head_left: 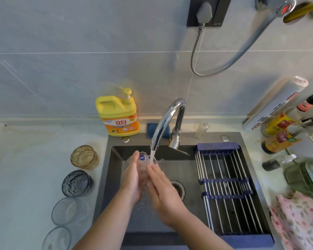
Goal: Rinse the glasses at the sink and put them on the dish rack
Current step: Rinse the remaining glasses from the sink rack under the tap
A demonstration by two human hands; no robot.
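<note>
Clear glass under faucet stream

Single head-worn view, wide-angle. Looks forward and steeply down, close over the sink. Tiled wall fills the top.

glasses 5 | hands 2 | detergent jug 1 | faucet 1 | dish rack 1 | sponge 1

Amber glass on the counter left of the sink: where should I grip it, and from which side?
Probably wrap the textured side wall of the amber glass near mid-height, coming from the sink side. It stands upright, mouth up, and the grey glass sits close on its near side, so the flanks are freer.
</note>
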